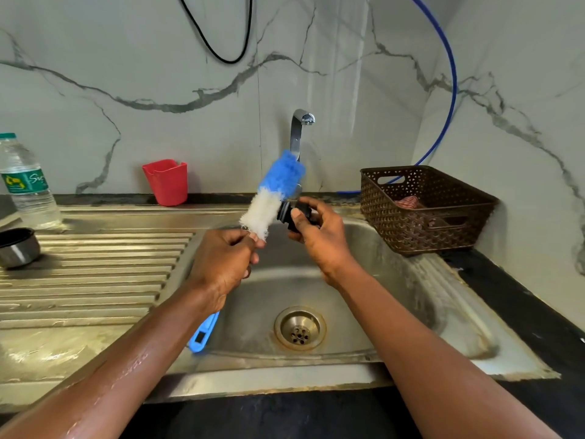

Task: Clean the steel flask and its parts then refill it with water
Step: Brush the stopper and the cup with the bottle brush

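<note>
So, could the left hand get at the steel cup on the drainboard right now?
Probably yes: only bare drainboard separates the left hand from the steel cup, though that hand grips the brush.

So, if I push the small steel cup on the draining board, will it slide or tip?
Probably it slides rather than tips: the steel cup looks low and wide and stands upright. The ridges of the draining board may make it catch or rattle. It is small, so likely light.
</note>
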